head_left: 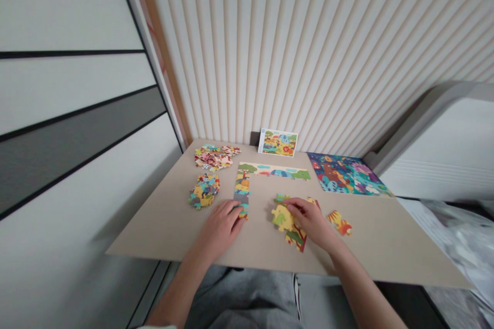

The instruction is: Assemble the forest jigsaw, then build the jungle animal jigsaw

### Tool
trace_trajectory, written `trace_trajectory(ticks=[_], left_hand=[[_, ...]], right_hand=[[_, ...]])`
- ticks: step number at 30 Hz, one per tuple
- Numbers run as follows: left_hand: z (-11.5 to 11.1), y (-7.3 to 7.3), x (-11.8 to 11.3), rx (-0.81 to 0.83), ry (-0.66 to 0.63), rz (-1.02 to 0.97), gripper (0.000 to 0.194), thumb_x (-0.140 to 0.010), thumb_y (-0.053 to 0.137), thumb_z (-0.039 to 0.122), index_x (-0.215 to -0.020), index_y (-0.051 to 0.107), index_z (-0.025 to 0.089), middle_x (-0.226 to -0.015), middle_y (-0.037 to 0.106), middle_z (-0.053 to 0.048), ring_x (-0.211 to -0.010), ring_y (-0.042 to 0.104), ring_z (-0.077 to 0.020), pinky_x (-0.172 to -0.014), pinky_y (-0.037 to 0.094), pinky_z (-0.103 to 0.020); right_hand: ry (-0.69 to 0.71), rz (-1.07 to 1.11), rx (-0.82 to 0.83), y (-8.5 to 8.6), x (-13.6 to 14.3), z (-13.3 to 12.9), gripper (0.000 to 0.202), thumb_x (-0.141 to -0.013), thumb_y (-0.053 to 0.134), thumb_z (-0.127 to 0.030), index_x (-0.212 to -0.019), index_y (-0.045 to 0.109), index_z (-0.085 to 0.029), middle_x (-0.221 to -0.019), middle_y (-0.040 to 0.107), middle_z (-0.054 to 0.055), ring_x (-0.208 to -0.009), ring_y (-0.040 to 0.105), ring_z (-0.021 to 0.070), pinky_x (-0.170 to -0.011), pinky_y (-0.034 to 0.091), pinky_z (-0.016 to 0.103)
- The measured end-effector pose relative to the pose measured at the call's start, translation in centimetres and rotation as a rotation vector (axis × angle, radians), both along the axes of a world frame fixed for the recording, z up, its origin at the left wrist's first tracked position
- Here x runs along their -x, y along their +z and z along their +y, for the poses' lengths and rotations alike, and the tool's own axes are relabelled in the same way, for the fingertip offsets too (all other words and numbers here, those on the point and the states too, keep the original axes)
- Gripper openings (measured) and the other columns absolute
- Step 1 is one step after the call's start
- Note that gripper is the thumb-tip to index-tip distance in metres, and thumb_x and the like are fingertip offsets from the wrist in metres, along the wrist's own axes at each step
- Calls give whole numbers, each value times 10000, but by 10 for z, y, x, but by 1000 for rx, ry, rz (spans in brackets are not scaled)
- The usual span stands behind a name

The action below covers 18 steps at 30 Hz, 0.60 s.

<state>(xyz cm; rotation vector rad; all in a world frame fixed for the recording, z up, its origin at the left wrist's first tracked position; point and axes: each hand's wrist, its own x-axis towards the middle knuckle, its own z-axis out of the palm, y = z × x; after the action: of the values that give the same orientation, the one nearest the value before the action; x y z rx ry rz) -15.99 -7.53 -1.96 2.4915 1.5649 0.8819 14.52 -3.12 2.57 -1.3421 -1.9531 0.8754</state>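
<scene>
Left hand, loosely spread, touches the bottom of the tall puzzle strip, mid-frame; right hand, can't tell if pinching, touches pieces right of it.

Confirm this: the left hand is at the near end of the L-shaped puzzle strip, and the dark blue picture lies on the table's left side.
Wrong side: the head view shows the dark blue picture on the table's right. The left hand is indeed at the L-shaped puzzle strip's near end.
</scene>
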Motion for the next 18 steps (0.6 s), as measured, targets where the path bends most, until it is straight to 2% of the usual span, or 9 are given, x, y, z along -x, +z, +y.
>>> trace_trajectory(ticks=[3,8,13,18], left_hand=[[-1,3,-1,16,7,13,266,-982,545,247,-1229,643,241,-1246,634,-91,-1172,585,-262,-1027,501,-468],[-3,10,-3,24,15,-4,286,-987,538,244,-1259,625,235,-1258,629,-92,-1184,582,-265,-1039,500,-467],[-3,12,-3,17,47,-18,280,-984,545,251,-1250,628,232,-1254,628,-91,-1178,583,-269,-1038,499,-476],[-3,11,-3,17,55,-13,267,-998,525,264,-1238,635,226,-1239,633,-95,-1161,590,-265,-1018,508,-464]], right_hand=[[69,-24,-21,5,32,7,314,-975,515,-392,-1128,741,-239,-1048,757,49,-918,672,214,-842,498,320],[163,-52,-10,1,61,27,292,-956,547,-362,-1115,742,-214,-804,721,13,-713,622,171,-673,452,260],[180,-91,-27,-2,68,33,280,-956,541,-343,-1093,748,-213,-848,743,27,-738,638,181,-695,453,268],[200,-213,-62,6,56,7,251,-975,520,-319,-997,757,-240,-871,752,41,-762,658,199,-703,449,281]])
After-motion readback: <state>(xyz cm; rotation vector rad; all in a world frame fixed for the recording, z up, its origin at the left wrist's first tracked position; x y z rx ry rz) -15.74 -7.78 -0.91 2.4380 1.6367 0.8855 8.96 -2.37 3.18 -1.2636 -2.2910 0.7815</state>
